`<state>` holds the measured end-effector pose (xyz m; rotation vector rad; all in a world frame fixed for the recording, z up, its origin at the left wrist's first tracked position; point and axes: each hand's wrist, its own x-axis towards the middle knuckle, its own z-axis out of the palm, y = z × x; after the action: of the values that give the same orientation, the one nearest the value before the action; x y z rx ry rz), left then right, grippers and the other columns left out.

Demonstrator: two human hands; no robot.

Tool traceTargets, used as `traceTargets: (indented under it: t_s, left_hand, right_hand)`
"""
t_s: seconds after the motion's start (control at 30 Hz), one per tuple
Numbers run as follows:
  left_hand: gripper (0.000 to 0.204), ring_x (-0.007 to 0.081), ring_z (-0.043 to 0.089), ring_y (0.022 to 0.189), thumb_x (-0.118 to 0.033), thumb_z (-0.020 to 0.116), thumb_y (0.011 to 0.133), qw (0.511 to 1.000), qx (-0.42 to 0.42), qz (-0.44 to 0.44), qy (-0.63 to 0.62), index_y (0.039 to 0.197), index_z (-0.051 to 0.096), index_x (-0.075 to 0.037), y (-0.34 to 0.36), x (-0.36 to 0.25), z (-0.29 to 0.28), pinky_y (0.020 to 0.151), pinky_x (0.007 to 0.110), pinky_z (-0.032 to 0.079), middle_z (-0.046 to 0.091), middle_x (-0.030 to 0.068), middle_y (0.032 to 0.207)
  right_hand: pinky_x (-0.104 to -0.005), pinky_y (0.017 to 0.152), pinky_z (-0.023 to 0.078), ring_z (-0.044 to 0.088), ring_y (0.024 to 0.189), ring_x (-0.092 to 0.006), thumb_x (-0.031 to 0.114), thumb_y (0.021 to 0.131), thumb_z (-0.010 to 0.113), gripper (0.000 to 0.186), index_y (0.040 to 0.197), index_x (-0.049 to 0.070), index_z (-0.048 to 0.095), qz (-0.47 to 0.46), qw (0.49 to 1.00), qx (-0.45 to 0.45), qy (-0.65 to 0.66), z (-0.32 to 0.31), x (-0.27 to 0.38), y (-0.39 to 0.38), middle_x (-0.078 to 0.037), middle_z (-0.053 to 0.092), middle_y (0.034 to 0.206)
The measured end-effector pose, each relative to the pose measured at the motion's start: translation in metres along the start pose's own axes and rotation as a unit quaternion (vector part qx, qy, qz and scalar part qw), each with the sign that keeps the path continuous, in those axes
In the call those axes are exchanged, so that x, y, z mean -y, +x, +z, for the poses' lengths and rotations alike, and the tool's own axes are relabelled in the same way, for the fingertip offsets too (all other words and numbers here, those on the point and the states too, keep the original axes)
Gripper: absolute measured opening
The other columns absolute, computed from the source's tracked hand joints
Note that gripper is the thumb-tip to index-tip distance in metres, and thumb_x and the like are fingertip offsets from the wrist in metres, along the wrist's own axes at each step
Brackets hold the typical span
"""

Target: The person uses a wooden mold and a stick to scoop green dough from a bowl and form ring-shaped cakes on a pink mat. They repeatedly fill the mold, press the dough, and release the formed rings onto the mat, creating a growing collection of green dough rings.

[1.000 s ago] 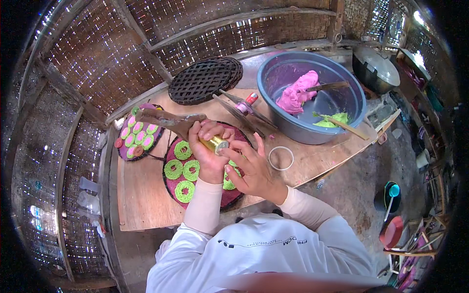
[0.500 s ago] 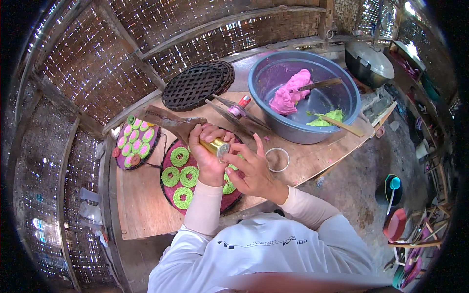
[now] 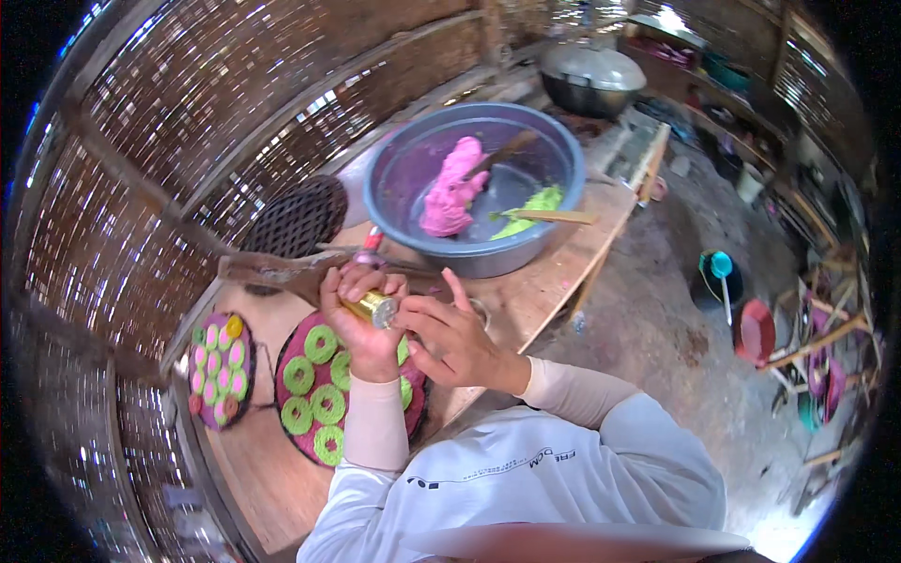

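My left hand (image 3: 361,328) is wrapped around a gold cylinder (image 3: 368,307) with a pale, flat end, held together with a long brown wooden piece (image 3: 267,272). The wood sticks out to the left past my knuckles. Against that pale end rest fingertips of my right hand (image 3: 460,342); its index finger points up and the thumb is apart. Below my hands lies a round maroon tray (image 3: 302,438) bearing several bright green piped dough rings (image 3: 287,376), partly covered by my left forearm. Behind my hands, a red and pink cylinder (image 3: 373,240) shows in part.
A large blue-grey tub (image 3: 375,202) holds pink dough (image 3: 450,197), green dough (image 3: 540,205) and wooden spatulas. Stacked dark lattice racks (image 3: 300,216) stand at the back left. A smaller tray of pink-and-green pieces (image 3: 222,371) lies left. A lidded pot (image 3: 596,80) stands far right.
The whole view has swung, so the tub and tray appear further left. My left hand keeps its hold on the gold cylinder, and my right fingertips stay at its end.
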<state>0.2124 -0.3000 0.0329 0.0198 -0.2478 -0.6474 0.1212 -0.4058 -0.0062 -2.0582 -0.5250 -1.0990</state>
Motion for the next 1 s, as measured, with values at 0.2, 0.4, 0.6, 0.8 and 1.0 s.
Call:
traceTargets:
  t_s: [0.2, 0.4, 0.6, 0.8, 1.0]
  left_hand:
    - [0.018, 0.0012, 0.044, 0.056, -0.026, 0.053, 0.085, 0.992, 0.047, -0.12, -0.002, 0.071, 0.044, -0.018, 0.022, 0.041, 0.011, 0.067, 0.029, 0.031, 0.044, -0.0127, 0.058]
    - [0.021, 0.0042, 0.036, 0.052, -0.024, 0.047, 0.088, 0.985, 0.014, -0.122, 0.121, 0.069, 0.04, -0.018, 0.028, 0.074, 0.018, 0.065, 0.029, 0.031, 0.04, -0.01, 0.057]
    - [0.022, 0.0082, 0.035, 0.059, -0.021, 0.043, 0.089, 0.979, 0.075, -0.068, 0.177, 0.07, 0.035, -0.012, 0.015, 0.087, 0.028, 0.062, 0.024, 0.033, 0.034, -0.0028, 0.063]
    - [0.019, 0.0135, 0.036, 0.072, -0.017, 0.044, 0.09, 0.93, -0.033, 0.187, 0.315, 0.076, 0.036, -0.007, 0.011, 0.116, 0.04, 0.066, 0.024, 0.035, 0.032, 0.0003, 0.07]
    - [0.023, 0.018, 0.051, 0.087, -0.02, 0.049, 0.089, 0.923, 0.064, 0.125, 0.358, 0.103, 0.053, -0.004, 0.008, 0.115, 0.014, 0.082, 0.028, 0.042, 0.051, 0.0061, 0.093]
  right_hand:
    - [-0.0562, 0.103, 0.011, 0.054, 0.103, -0.0245, 0.017, 0.078, 0.054, 0.033, 0.108, 0.006, 0.052, 0.021, 0.996, -0.069, -0.044, -0.034, -0.002, -0.011, -0.01, 0.056, 0.104]
    - [-0.0554, 0.105, 0.01, 0.051, 0.103, -0.0239, 0.016, 0.077, 0.054, 0.029, 0.103, 0.004, 0.049, 0.014, 0.991, -0.093, -0.096, -0.068, 0.01, -0.025, -0.01, 0.053, 0.103]
    - [-0.037, 0.09, 0.036, 0.052, 0.08, -0.0224, 0.017, 0.08, 0.059, 0.02, 0.093, 0.005, 0.05, 0.14, 0.971, -0.196, 0.013, -0.099, 0.031, -0.035, -0.007, 0.05, 0.087]
    - [-0.0319, 0.056, 0.043, 0.056, 0.06, -0.0188, 0.019, 0.082, 0.06, 0.018, 0.086, 0.002, 0.054, 0.27, 0.94, -0.205, 0.038, -0.134, 0.023, -0.069, -0.01, 0.057, 0.068]
    - [-0.0342, 0.058, 0.046, 0.058, 0.063, -0.0299, 0.018, 0.082, 0.058, 0.014, 0.086, 0.004, 0.059, 0.278, 0.908, -0.13, -0.285, -0.154, 0.035, -0.077, -0.013, 0.059, 0.069]
